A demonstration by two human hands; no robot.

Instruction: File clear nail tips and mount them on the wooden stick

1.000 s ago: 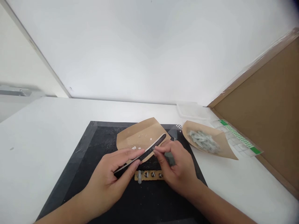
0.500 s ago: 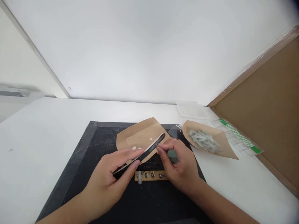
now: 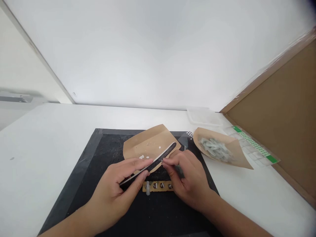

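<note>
My left hand grips a long, narrow file-like strip, dark on its face with a pale edge, tilted up to the right. My right hand is pinched against the strip's dark face, around a piece too small to make out. Behind the strip lies a brown paper tray with small white bits. Below the hands a yellowish bar holds several round metal parts, and a clear piece lies across its left end. My right hand hides the bar's right end.
A black mat lies under the work on a white table. To the right are a second paper tray of translucent pieces, a green-edged clear sheet and a clear plastic tray. Cardboard stands at far right.
My right hand has slid slightly down and left along the strip, closer to my left fingers. It covers more of the bar's right end. My left hand has hardly moved.
</note>
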